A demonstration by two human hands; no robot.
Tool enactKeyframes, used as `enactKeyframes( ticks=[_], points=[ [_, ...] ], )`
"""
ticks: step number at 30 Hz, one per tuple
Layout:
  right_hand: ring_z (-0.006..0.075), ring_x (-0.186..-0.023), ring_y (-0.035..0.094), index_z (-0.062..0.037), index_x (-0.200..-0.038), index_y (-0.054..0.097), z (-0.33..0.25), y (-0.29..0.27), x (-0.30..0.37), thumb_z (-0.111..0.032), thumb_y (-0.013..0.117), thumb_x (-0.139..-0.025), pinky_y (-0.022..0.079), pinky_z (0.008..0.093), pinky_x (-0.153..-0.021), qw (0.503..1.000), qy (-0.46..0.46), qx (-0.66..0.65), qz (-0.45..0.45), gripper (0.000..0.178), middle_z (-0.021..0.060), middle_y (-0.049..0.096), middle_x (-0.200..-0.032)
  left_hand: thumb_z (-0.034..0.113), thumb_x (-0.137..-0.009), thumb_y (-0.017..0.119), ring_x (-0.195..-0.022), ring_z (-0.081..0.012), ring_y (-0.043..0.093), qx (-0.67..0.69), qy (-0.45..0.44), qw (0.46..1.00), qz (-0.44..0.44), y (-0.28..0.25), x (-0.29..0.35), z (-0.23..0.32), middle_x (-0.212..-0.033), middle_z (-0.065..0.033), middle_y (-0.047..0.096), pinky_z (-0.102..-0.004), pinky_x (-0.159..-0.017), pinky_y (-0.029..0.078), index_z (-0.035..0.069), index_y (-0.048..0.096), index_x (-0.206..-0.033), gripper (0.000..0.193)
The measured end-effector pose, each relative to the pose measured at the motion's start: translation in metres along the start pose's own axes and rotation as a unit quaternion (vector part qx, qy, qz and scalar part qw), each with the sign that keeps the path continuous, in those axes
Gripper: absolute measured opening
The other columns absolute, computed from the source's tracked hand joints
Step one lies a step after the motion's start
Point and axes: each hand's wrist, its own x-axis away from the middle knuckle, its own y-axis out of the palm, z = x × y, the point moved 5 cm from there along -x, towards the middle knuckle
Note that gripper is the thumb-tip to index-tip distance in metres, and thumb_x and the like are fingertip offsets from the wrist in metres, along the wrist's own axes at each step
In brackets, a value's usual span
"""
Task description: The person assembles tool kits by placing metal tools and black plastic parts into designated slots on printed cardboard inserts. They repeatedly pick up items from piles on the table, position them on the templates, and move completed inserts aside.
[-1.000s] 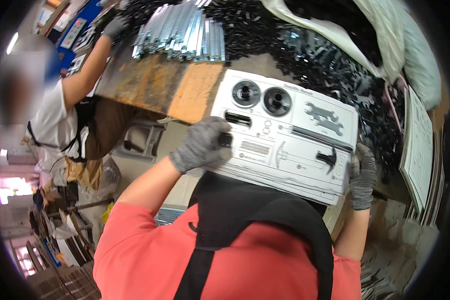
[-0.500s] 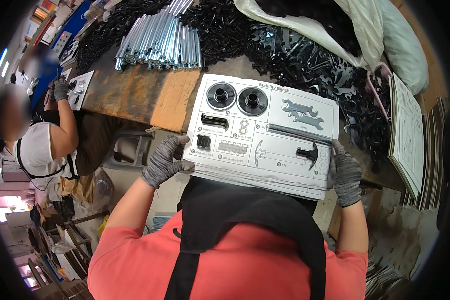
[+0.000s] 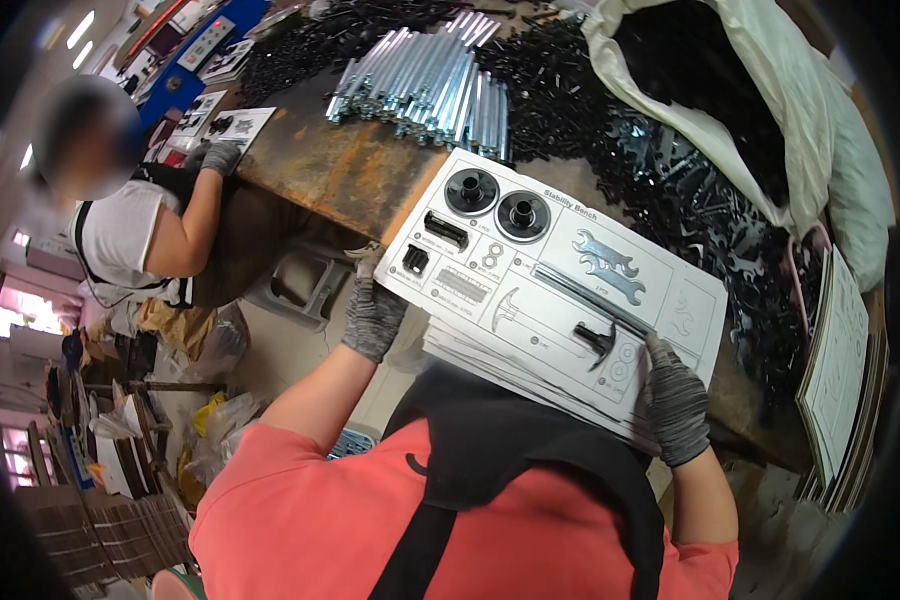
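My gloved left hand (image 3: pixel 372 315) grips the left corner of a white printed card (image 3: pixel 705 300). My gloved right hand (image 3: pixel 673 400) grips its lower right part, fingers lying over the face beside the end of a silver tube (image 3: pixel 590 298). On the card sit two black round discs (image 3: pixel 522 215) with raised hubs, two silver wrenches (image 3: pixel 608 265), black bolts (image 3: pixel 446 230), a small black cluster of parts (image 3: pixel 415 260) and a black T-shaped piece (image 3: pixel 596 343). The card slants down to the right over a stack of similar cards (image 3: pixel 510 375), its left end raised off them.
Silver tubes (image 3: pixel 420 85), black bolts (image 3: pixel 560 90) and loose wrenches (image 3: pixel 660 150) are heaped across the worktable (image 3: pixel 320 165). An open white sack (image 3: pixel 820 130) stands far right, above upright cards (image 3: pixel 830 380). At left, a co-worker (image 3: pixel 135 215) sits near a grey stool (image 3: pixel 295 285).
The card's left end has risen off the stack and the card has turned clockwise. My right hand has shifted from its right edge onto its lower part. The whole view has swung left.
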Motion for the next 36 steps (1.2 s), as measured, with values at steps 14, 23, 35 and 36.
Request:
enactKeyframes(
  ticks=[14, 23, 35, 36],
  points=[
    [0.039, -0.084, 0.061, -0.0048, -0.131, 0.04, -0.095, 0.029, -0.068, -0.018, 0.05, -0.082, 0.049, 0.0463, -0.074, 0.987, -0.141, -0.012, -0.073, 0.052, 0.0272, 0.051, -0.12, 0.031, -0.093, 0.047, -0.112, -0.03, 0.05, 0.035, 0.115, 0.981, 0.152, -0.01, -0.029, 0.0, -0.127, -0.0145, 0.049, -0.0408, -0.096, 0.043, 0.005, 0.039, -0.131, 0.046],
    [0.0329, -0.077, 0.061, -0.004, -0.123, 0.048, -0.096, 0.014, -0.082, -0.006, 0.056, -0.077, 0.05, 0.0419, -0.066, 0.974, -0.204, -0.092, 0.023, 0.047, 0.0171, 0.062, -0.097, 0.029, -0.093, 0.043, -0.112, -0.0324, 0.05, 0.057, 0.168, 0.963, 0.202, -0.065, -0.048, 0.059, -0.126, -0.0153, 0.051, -0.0423, -0.096, 0.043, 0.002, 0.042, -0.13, 0.046],
    [0.0281, -0.084, 0.064, -0.0037, -0.119, 0.054, -0.025, -0.001, -0.064, -0.002, 0.06, -0.078, 0.051, 0.0363, -0.073, 0.986, -0.092, -0.129, 0.048, 0.042, 0.0148, 0.065, -0.094, 0.031, -0.088, 0.05, -0.101, -0.0342, 0.058, 0.053, 0.204, 0.93, 0.301, -0.132, -0.095, 0.133, -0.117, -0.0145, 0.059, -0.0452, -0.087, 0.049, 0.006, 0.052, -0.122, 0.042],
    [0.0278, -0.085, 0.064, -0.0033, -0.119, 0.054, -0.02, -0.001, -0.061, -0.002, 0.06, -0.079, 0.051, 0.0358, -0.073, 0.986, -0.08, -0.138, 0.053, 0.041, 0.0148, 0.065, -0.095, 0.028, -0.088, 0.051, -0.099, -0.0332, 0.058, 0.048, 0.217, 0.929, 0.297, -0.129, -0.099, 0.134, -0.115, -0.0144, 0.06, -0.0439, -0.086, 0.049, 0.005, 0.053, -0.121, 0.041]
  ],
)
